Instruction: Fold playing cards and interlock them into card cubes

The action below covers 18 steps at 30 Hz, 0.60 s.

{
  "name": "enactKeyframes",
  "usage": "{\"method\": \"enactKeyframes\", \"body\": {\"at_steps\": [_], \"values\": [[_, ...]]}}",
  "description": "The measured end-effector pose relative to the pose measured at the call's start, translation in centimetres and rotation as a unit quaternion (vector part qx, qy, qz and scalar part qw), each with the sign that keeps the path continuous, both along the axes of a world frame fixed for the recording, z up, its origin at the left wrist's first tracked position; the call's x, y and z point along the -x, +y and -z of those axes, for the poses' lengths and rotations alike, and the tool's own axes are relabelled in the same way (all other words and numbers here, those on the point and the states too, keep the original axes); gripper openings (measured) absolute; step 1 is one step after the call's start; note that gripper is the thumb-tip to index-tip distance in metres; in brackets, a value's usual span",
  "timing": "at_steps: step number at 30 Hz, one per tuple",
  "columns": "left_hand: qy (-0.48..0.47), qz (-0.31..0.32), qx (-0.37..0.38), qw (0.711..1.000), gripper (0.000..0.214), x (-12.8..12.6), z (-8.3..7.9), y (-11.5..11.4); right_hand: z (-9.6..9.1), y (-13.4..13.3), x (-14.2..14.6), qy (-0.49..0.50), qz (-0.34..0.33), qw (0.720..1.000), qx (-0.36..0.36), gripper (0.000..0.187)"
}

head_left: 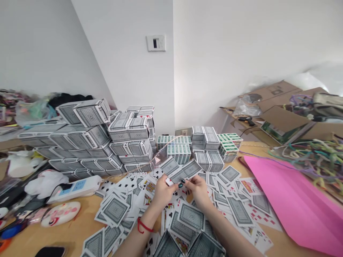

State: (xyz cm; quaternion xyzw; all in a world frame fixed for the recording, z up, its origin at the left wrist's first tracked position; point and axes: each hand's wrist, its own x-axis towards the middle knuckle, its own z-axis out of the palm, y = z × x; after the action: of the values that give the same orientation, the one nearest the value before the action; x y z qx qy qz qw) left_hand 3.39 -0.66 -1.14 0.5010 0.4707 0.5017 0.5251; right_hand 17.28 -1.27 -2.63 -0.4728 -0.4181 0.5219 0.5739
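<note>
Between my two hands, over the middle of the table, are grey-backed playing cards. My left hand pinches them at the left, with a red string on its wrist. From the right, my right hand closes on the cards, its dark-nailed thumb almost meeting the left one. Below the hands, loose cards lie scattered, some face up and some back up. Nearest me, between my forearms, stands an open shape made of cards; its lower part is out of frame.
Stacked blocks built from cards rise at the back left, with more card blocks behind my hands. Green-and-white card boxes stand between them. A power strip lies left, a pink sheet right, cardboard boxes farther right.
</note>
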Motion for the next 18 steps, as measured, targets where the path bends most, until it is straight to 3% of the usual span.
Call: {"method": "enactKeyframes", "body": {"at_steps": [8, 13, 18], "values": [[-0.044, 0.024, 0.010, 0.999, 0.032, -0.03, -0.86, -0.25, -0.02, 0.12, -0.65, -0.012, -0.043, 0.999, 0.013, 0.039], [-0.043, -0.008, 0.027, 0.999, 0.013, 0.30, -0.77, -0.09, 0.06, 0.52, -0.80, -0.024, -0.069, 0.997, 0.008, 0.044], [-0.014, -0.054, 0.003, 0.998, 0.013, 0.43, -0.49, 0.14, 0.17, 0.57, -0.74, -0.007, -0.080, 0.997, 0.008, 0.033]]}}
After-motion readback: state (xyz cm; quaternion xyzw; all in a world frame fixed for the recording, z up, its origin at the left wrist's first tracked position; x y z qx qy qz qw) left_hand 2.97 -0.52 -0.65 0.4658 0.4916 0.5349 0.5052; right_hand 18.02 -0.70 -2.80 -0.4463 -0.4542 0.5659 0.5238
